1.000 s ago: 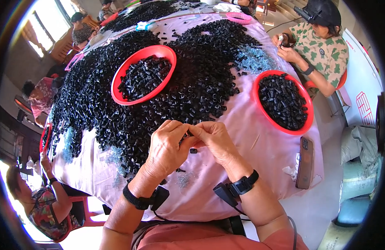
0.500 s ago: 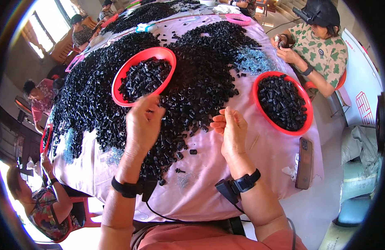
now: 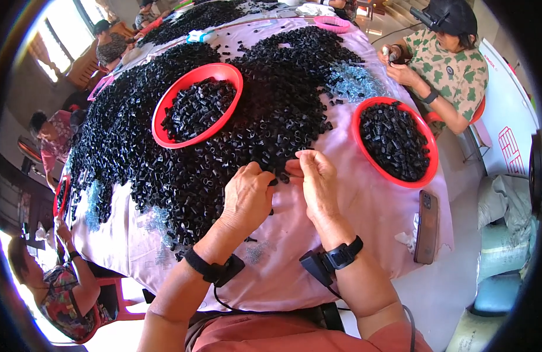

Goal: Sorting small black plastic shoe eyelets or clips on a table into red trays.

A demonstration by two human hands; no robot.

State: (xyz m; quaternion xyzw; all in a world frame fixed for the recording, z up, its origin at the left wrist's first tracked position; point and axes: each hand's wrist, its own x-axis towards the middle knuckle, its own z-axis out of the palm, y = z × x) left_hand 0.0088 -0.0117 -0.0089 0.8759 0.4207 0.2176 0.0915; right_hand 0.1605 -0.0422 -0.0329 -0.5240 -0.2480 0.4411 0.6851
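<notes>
In front of me, over the near right edge of a big heap of small black plastic parts (image 3: 183, 193), my two hands are close together. My left hand (image 3: 247, 195) is closed, with a small black plastic part (image 3: 273, 182) showing at its fingertips. Thumb and fingers of my right hand (image 3: 319, 183) are pinched together and point toward the left hand. What the right fingers hold, if anything, I cannot make out. A red bowl (image 3: 159, 126) filled with black parts rests tilted on the heap, beyond my left hand. Another red bowl (image 3: 432, 167) of black parts stands to the right.
A phone (image 3: 426, 229) lies by the right table edge, beside crumpled tissue (image 3: 407, 239). Clear bluish bits (image 3: 356, 81) are piled beyond the right bowl. The table has a pink cloth (image 3: 365, 258). A person (image 3: 444, 82) sits at the right; several others sit along the left side.
My left hand has moved right and nearer me, from beside the tilted bowl to close by my right hand. A black part now shows at its fingertips. The right hand has shifted slightly left.
</notes>
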